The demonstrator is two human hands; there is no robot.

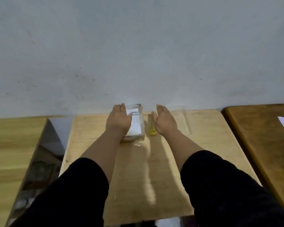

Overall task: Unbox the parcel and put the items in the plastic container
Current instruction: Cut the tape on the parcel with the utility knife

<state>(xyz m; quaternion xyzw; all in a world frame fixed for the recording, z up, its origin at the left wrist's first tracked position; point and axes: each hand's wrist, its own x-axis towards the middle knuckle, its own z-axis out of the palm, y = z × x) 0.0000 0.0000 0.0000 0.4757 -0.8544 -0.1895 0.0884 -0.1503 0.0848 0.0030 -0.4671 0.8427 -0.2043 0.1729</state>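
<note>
1. Head view: the parcel, taped and bearing a white label, lies at the far middle of the wooden counter, close to the wall.
2. The left hand rests flat on the parcel's left side, grip wide and clasping nothing.
3. The right hand hovers just right of the parcel, apart from it, palm inward, grip wide.
4. A yellow tool lies on the counter between parcel and right hand.
</note>
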